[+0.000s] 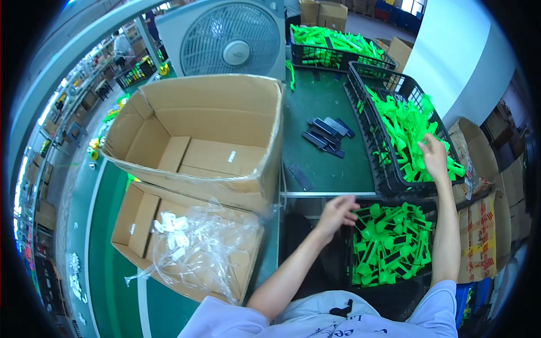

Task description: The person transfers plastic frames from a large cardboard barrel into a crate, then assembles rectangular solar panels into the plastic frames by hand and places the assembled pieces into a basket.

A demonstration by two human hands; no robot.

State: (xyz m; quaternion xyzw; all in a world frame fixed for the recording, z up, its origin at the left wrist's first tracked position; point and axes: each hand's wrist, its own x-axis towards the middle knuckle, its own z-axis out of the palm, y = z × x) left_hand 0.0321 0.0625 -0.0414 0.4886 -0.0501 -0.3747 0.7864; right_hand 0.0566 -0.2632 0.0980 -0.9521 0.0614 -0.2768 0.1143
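An open cardboard box stood on the left of the green table, with a second box holding clear plastic film below it. A black crate of green plastic parts sat on the table's right; another crate of assembled green parts lay nearer the person. Dark strips lay between. The right hand rested among the upper parts, grip unclear. The left hand hovered loosely open, empty, beside the lower crate.
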